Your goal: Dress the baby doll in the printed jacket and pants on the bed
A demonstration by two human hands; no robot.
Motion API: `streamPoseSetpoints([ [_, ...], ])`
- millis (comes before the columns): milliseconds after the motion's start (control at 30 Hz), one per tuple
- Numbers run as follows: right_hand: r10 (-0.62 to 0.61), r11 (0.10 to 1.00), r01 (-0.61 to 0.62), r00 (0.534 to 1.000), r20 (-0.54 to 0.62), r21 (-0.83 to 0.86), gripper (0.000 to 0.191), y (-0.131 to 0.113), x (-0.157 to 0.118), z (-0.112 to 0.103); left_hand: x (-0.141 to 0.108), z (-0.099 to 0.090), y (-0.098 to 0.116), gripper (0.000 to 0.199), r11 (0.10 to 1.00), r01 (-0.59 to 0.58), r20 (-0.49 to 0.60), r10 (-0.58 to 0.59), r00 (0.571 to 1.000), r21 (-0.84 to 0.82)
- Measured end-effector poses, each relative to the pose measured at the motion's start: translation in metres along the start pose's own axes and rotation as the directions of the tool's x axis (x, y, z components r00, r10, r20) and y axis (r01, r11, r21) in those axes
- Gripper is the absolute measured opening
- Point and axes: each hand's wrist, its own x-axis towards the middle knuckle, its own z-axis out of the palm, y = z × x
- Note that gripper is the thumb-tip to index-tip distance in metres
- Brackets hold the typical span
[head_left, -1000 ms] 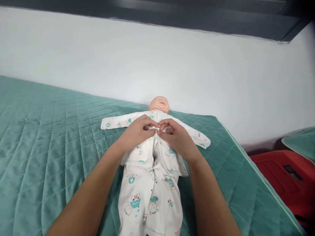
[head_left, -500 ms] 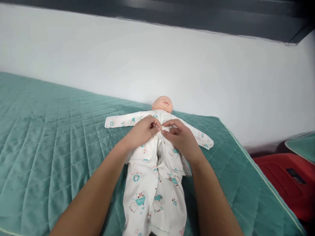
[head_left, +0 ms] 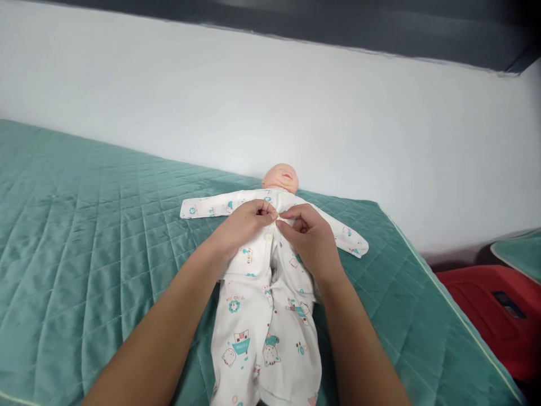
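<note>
A baby doll [head_left: 280, 178] lies on its back, dressed in a white printed baby shirt [head_left: 243, 262] and matching trousers [head_left: 266, 344]. Its sleeves stretch out to both sides. At the chest, my left hand [head_left: 249, 223] is closed in a pinch on the shirt's front edge. My right hand [head_left: 306, 231] pinches the opposite edge, its fingertips meeting the left ones. Whatever small fastener sits between the fingertips is mostly hidden. Below the hands the shirt front parts, with small snaps visible along its edges.
The doll rests on a green quilted bedspread [head_left: 105, 237], whose piped edge runs down the right side. A white wall [head_left: 253, 96] stands behind it, under a dark beam [head_left: 296, 25]. A red plastic seat [head_left: 486, 304] is at the lower right.
My right hand has turned slightly and its fingertips press closer to the left ones at the shirt front. The doll lies in the same place.
</note>
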Motion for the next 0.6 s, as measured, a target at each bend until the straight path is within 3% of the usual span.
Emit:
streamPoseSetpoints([
  [167, 0.06, 0.993, -0.063, 0.998, -0.028, -0.099, 0.012, -0.01, 0.001, 0.003, 0.001, -0.001, -0.001, 0.013, 1.0, 0.015, 0.022, -0.015, 1.0, -0.007],
  [367, 0.229, 0.97, -0.226, 0.973, -0.014, 0.092, 0.01, -0.009, 0.002, 0.002, 0.004, 0.003, -0.007, 0.01, 0.996, -0.03, -0.067, 0.036, 0.997, 0.084],
  [600, 0.255, 0.952, -0.248, 0.967, -0.014, 0.179, 0.011, -0.007, 0.0, 0.0, 0.006, 0.006, -0.014, 0.014, 0.994, -0.108, -0.166, 0.111, 0.98, 0.033],
])
